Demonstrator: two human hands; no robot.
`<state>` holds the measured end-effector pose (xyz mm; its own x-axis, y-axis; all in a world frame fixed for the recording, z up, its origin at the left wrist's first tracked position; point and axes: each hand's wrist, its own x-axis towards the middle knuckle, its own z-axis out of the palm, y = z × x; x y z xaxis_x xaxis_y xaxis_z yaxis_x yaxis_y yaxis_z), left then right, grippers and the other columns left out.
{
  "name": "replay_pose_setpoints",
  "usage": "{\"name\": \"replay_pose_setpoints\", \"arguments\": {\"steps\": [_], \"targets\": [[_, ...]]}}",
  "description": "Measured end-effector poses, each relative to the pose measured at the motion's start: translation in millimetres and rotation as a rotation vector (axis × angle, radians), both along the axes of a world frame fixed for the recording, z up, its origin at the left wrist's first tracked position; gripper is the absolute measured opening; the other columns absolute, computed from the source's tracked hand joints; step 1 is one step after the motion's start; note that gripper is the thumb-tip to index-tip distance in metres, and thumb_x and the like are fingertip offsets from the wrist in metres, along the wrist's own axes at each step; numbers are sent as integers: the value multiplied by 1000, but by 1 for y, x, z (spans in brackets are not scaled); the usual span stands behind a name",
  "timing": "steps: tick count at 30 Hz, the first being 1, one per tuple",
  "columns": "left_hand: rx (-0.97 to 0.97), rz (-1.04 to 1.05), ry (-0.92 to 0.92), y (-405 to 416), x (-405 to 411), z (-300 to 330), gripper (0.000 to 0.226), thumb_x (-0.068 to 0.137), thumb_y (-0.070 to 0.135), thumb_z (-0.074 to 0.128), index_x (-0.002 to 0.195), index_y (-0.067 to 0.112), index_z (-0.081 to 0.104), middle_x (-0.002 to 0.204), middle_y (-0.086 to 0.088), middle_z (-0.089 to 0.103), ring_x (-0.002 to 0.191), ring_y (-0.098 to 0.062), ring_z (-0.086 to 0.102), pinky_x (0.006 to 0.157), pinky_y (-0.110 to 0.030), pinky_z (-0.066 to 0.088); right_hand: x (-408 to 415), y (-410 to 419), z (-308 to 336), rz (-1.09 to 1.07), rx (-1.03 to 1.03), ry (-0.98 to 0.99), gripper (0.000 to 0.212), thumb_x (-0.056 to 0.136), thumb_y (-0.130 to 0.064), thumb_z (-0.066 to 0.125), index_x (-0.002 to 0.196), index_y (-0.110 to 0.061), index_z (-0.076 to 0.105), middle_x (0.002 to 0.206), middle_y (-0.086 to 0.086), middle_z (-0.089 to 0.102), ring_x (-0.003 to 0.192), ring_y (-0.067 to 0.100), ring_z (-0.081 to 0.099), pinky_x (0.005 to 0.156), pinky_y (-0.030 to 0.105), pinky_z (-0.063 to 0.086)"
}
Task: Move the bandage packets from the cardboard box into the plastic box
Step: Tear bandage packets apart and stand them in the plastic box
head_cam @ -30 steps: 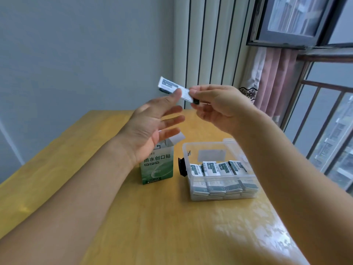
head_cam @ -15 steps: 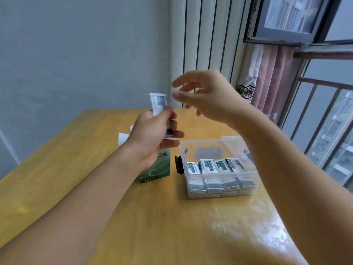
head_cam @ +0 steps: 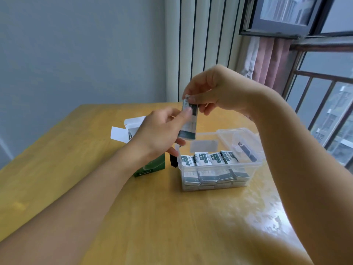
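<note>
A white and dark-green bandage packet [head_cam: 189, 123] hangs upright in the air above the left end of the clear plastic box [head_cam: 246, 167]. My left hand [head_cam: 162, 132] pinches its left edge with thumb and fingers. My right hand [head_cam: 215, 92] grips the packet's top end from above. Several stacked packets [head_cam: 208, 159] fill the near side of the plastic box. The green cardboard box [head_cam: 150, 167] stands left of it, its white flaps [head_cam: 122, 132] open, mostly hidden behind my left hand.
The boxes sit on a glossy wooden table [head_cam: 152, 217]. The plastic box's clear lid [head_cam: 236, 138] with a black clip leans behind it. A black clip [head_cam: 173, 161] juts from the box's left end. A wall, radiator panel and barred window lie beyond.
My left hand carried the packet down and rightwards over the plastic box. My right hand, open half a second ago, has come down and closed on the packet's top.
</note>
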<state>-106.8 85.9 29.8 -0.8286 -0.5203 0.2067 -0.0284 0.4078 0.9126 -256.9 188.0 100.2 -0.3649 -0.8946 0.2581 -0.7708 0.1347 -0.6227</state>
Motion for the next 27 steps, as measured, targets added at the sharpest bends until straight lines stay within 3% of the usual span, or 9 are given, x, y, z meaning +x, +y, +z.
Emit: {"name": "replay_pose_setpoints", "arguments": {"steps": [3, 7, 14, 18, 23, 27], "targets": [[-361, 129, 133, -9, 0, -3, 28, 101, 37, 53, 90, 16, 69, 79, 2, 68, 53, 0, 58, 53, -17, 44, -18, 10, -6, -49, 188, -88, 11, 91, -4, 67, 97, -9, 74, 87, 12, 76, 67, 15, 67, 64, 24, 61], [-500, 5, -22, -13, 5, -2, 20, 95, 23, 62, 81, 19, 75, 71, 7, 66, 54, 4, 51, 52, -8, 35, -21, -4, -26, -55, 422, -151, 11, 91, -2, 68, 94, -10, 74, 89, 15, 77, 72, 19, 71, 69, 29, 62], [-512, -57, -124, -13, 1, -10, 18, 95, 23, 62, 83, 24, 75, 74, -1, 69, 71, -15, 59, 68, -27, 49, -2, -27, -46, -34, 543, -131, 23, 90, 1, 68, 107, -13, 73, 90, 13, 77, 78, 23, 77, 78, 35, 63], [-502, -95, -142, -14, 0, -13, 18, 95, 23, 63, 81, 23, 74, 72, -3, 67, 58, -5, 48, 55, -14, 39, 5, -32, -54, -40, 597, -127, 20, 90, 4, 67, 94, -16, 68, 93, 17, 75, 79, 27, 77, 79, 38, 63], [-492, -119, -144, -16, 0, -14, 16, 96, 22, 63, 83, 23, 73, 70, -1, 65, 51, -2, 46, 52, -11, 38, 13, -37, -59, -64, 667, -18, 2, 92, 0, 65, 92, -1, 65, 81, 17, 75, 79, 26, 77, 78, 36, 63], [-499, -125, -142, -17, 1, -13, 17, 95, 21, 63, 83, 22, 74, 72, -2, 67, 51, -3, 46, 51, -13, 37, 18, -38, -57, -60, 695, 29, 8, 90, -2, 68, 83, -4, 64, 77, 14, 75, 79, 26, 77, 79, 35, 63]]}}
